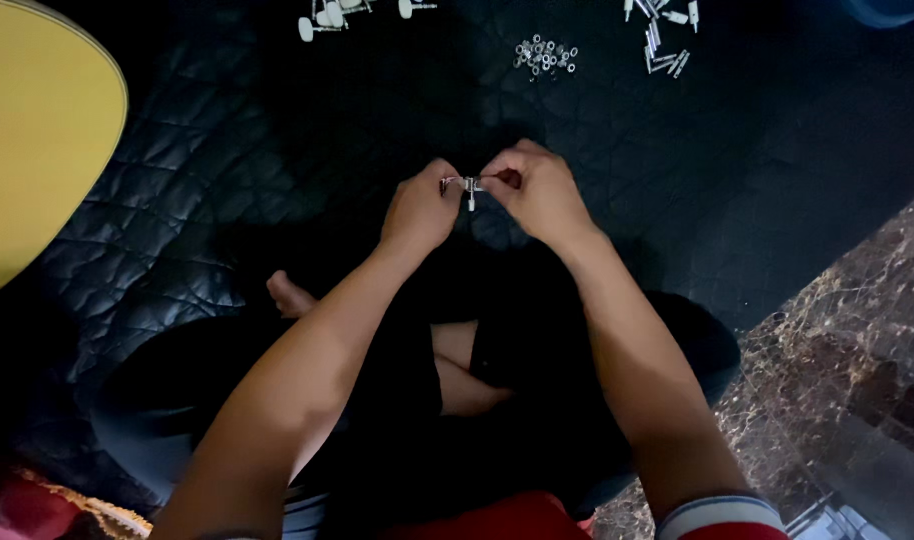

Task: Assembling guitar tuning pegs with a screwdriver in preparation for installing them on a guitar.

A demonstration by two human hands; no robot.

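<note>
Both forearms reach up from the bottom edge, a striped cuff on the right one, and meet over crossed legs. Left hand (419, 208) and right hand (542, 190) are closed in pinches on either end of a small metal part (467, 186), a short silvery piece with a pin hanging down from its middle. It sits between the two sets of fingertips, held in the air above the black quilted mat (227, 190) that the person sits on. The fingers of both hands are curled tight, thumbs pressed to forefingers.

Further out on the mat, well apart from the hands, lie three loose groups of parts. Straight ahead is a little heap of small silver rings or nuts (545, 55). To its right is a scatter of slim silver pins (662, 45). To its left are several white-knobbed pieces (327, 18), partly cut off by the top edge. None of these sits in any container.

A yellow curved surface (37, 130) fills the left side. Brown marbled floor (857, 350) shows at lower right, and a blue rim (892, 10) peeks in at the top right corner; I cannot tell what it holds.
</note>
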